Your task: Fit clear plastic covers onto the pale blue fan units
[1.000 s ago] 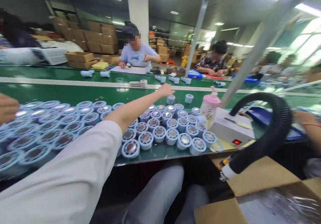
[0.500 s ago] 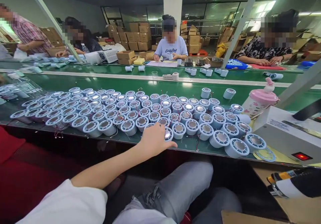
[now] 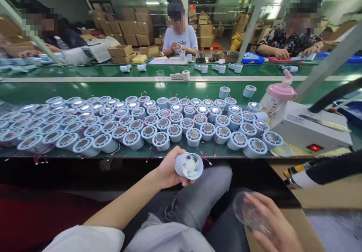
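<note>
My left hand (image 3: 169, 169) is closed round a light blue round fan unit (image 3: 191, 164), held just off the table's front edge. Its open end faces me, with white blades inside. Lower right, my right hand (image 3: 271, 222) grips a clear round plastic cover (image 3: 240, 206); hand and cover are partly blurred by motion. Beyond my left hand stand rows of similar fan units (image 3: 194, 135), most with silvery round centres on top and thin red and black wires hanging from several.
A grey box with a lit red switch (image 3: 314, 147) stands right, beside a pink-lidded cup (image 3: 278, 95). A black-and-white handheld tool (image 3: 308, 176) hangs over a cardboard box (image 3: 328, 195). Across the green belt (image 3: 113, 90), several people work; a fan body (image 3: 181, 75) lies between.
My left hand has lifted a fan unit from the front row, bringing it towards me. My right hand has come into view with the clear cover. The view has shifted right and down.
</note>
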{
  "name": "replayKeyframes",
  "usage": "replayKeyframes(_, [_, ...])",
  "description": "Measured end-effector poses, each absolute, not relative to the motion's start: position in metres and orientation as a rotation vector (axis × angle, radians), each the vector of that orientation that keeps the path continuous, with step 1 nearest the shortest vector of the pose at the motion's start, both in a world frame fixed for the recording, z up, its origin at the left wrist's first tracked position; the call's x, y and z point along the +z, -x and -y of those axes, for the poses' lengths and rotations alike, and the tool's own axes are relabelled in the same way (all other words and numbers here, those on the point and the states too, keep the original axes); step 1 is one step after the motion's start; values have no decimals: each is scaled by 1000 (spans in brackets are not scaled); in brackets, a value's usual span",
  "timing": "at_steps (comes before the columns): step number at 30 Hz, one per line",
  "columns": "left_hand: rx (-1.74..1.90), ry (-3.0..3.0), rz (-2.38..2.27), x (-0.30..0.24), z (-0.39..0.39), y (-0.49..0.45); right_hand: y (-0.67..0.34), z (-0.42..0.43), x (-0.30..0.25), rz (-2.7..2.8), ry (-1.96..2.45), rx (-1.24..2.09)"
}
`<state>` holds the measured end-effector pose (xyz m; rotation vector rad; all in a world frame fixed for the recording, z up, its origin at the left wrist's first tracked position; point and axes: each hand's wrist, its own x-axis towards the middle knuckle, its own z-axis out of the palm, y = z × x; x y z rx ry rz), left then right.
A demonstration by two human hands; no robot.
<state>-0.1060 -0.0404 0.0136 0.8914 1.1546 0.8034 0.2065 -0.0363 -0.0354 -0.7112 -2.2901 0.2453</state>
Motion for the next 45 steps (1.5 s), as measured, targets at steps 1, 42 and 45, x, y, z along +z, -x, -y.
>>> replayKeyframes(1, [690,-865,-1107,4,37,97,-197,44,-37,2303,741,255])
replayKeyframes(42, [719,-1909,-673,-15,17,47,-189,43,-11,1077,1180,1692])
replayKeyframes(45, [678,-1660,-750,-13,22,47,-192,47,-15,1241,1068,1653])
